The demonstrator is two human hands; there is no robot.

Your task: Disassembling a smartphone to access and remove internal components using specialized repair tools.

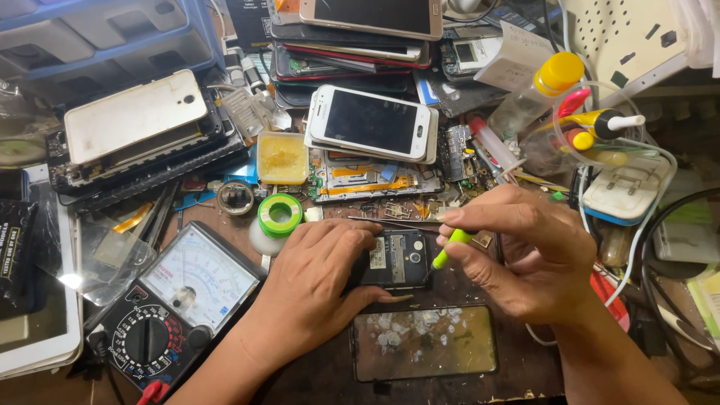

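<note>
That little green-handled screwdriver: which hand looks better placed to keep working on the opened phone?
The right hand probably: it already pinches the green-handled screwdriver, tip down at the opened phone. The left hand lies flat on the phone's other side, seemingly steadying it.

Warm, fairly bright light is falling from above onto the workbench. A strong white glare is shining on the plastic sheet (71, 279) just left of the analog multimeter (176, 300). Soft shadows are lying under the hands, right of the multimeter. The picture is staying sharp near the multimeter, while edges far from it are bending and blurring slightly.
</note>
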